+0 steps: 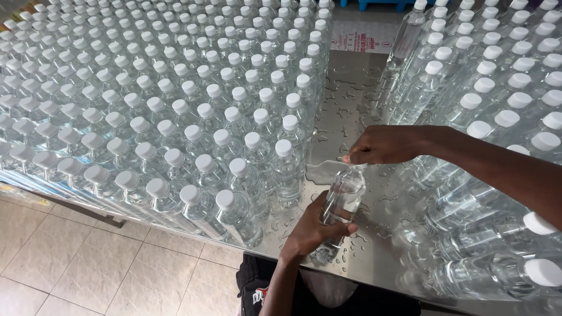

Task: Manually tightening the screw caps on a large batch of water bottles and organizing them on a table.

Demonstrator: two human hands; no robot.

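Capping a clear plastic bottle (342, 199) over a wet steel table (345, 93).

My left hand (313, 228) is wrapped round the bottle's body, my right hand (380, 145) pinched closed at its neck. I judge it full, heavy, thin-walled and slippery with water; mid-body is the safest hold. Left of it stand rows of capped bottles (175, 111); right, more bottles (497, 105).

The right hand (383, 145) hides the top of the held bottle (341, 202), and the picture's right edge crops the lying bottles (497, 275).
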